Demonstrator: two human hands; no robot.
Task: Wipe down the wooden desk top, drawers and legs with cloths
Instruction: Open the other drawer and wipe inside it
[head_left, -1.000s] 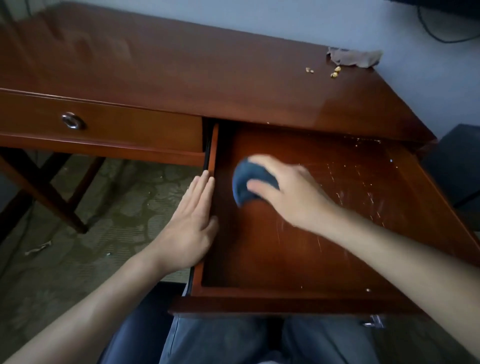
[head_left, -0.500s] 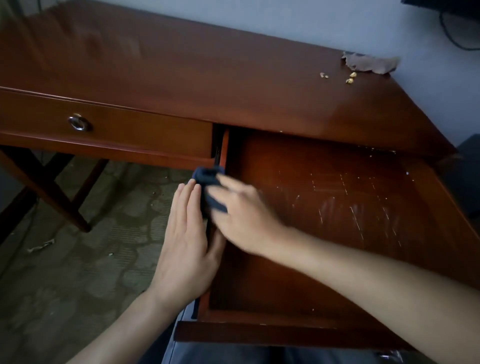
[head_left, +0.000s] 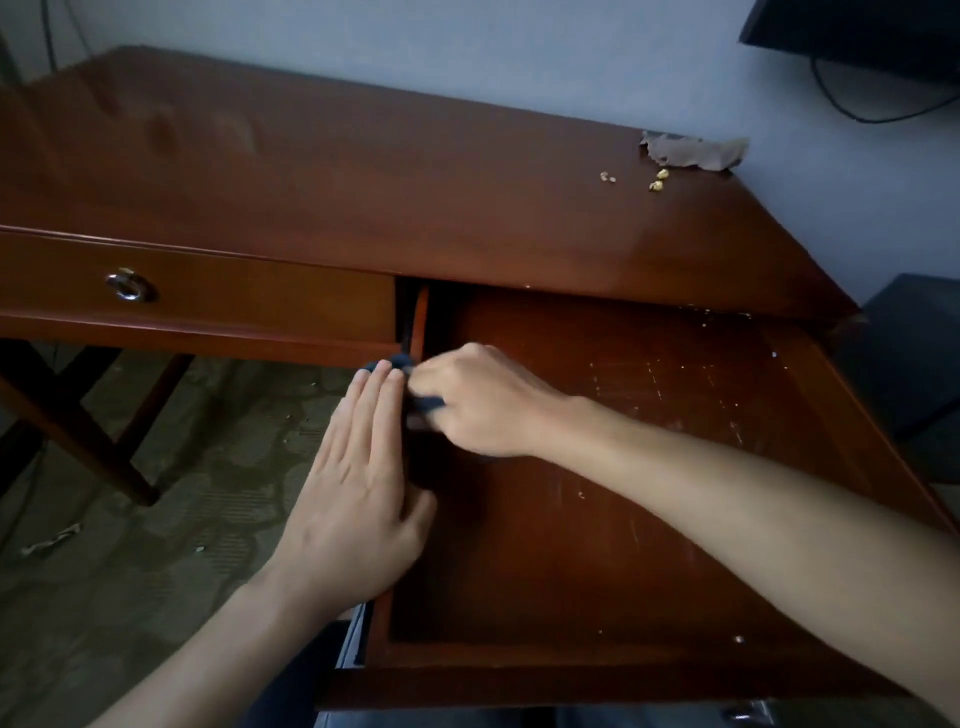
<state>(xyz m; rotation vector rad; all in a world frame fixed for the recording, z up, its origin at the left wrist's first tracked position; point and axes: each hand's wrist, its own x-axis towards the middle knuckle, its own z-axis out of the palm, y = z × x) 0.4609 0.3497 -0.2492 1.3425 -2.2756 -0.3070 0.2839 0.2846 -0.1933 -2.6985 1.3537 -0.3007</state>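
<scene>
The wooden desk (head_left: 363, 171) has its right drawer (head_left: 649, 467) pulled far out; pale scratches and specks mark the drawer floor. My right hand (head_left: 483, 400) grips a dark blue cloth (head_left: 400, 362) against the drawer's left side wall, and only small bits of cloth show past my fingers. My left hand (head_left: 358, 488) lies flat with straight fingers along the outside of that same wall, thumb hooked over its top edge.
The left drawer (head_left: 208, 301) is closed, with a metal ring pull (head_left: 128, 287). A grey-brown rag (head_left: 696, 150) and a few crumbs (head_left: 657, 182) lie at the desk's back right. A slanted desk leg (head_left: 78, 426) stands over the patterned floor.
My right hand carried the cloth from the drawer floor leftward to the drawer's left wall, then a little farther back along it. My left hand stayed on the outside of that wall.
</scene>
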